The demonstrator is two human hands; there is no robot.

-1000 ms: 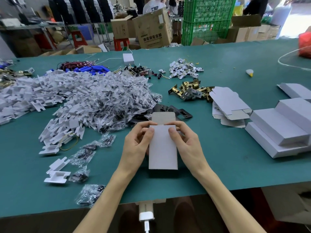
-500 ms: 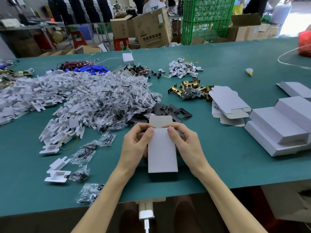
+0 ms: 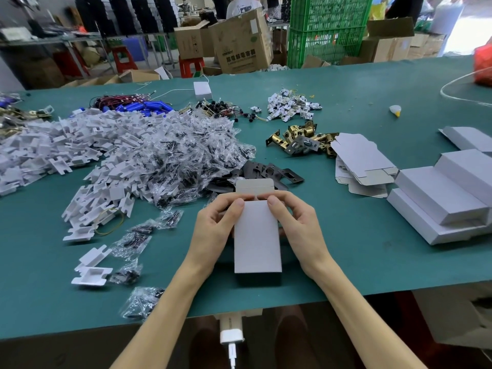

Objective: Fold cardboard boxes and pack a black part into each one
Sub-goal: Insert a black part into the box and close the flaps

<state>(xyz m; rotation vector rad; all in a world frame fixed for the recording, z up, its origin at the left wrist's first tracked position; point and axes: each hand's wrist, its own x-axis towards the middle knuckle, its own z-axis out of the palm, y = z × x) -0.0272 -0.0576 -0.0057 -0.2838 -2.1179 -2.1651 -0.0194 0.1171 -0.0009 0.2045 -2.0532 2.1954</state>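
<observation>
Left grip (image 3: 213, 227) and right grip (image 3: 299, 226) are both clamped on one white cardboard box (image 3: 257, 238). They hold it from either long side, with the fingers curled round its edges. Each thumb (image 3: 237, 205) presses on the top face close to the far end. The box lies lengthwise, pointing toward 12 o'clock, near the front edge of the green tabletop (image 3: 346, 249). Its end flap (image 3: 254, 187) stands open just beyond the thumbs. A dark shadow sits under the near end, and I cannot tell whether that end touches the tabletop. The inside of the box is hidden.

Just past the flap, at 12 o'clock from the box, lies a loose heap of flat black parts (image 3: 269, 171). At 10 o'clock spreads a big pile of clear bags (image 3: 186, 155) holding small dark pieces, and farther out at 10 o'clock is a pile of white plastic inserts (image 3: 66, 153). A few inserts and bags lie apart at 8 o'clock. Brass latches (image 3: 300, 138) sit at 1 o'clock. Flat box blanks (image 3: 359, 161) lie at 2 o'clock, touching the latches. Stacked folded boxes (image 3: 439, 198) lie at 3 o'clock, well apart from the right grip.
</observation>
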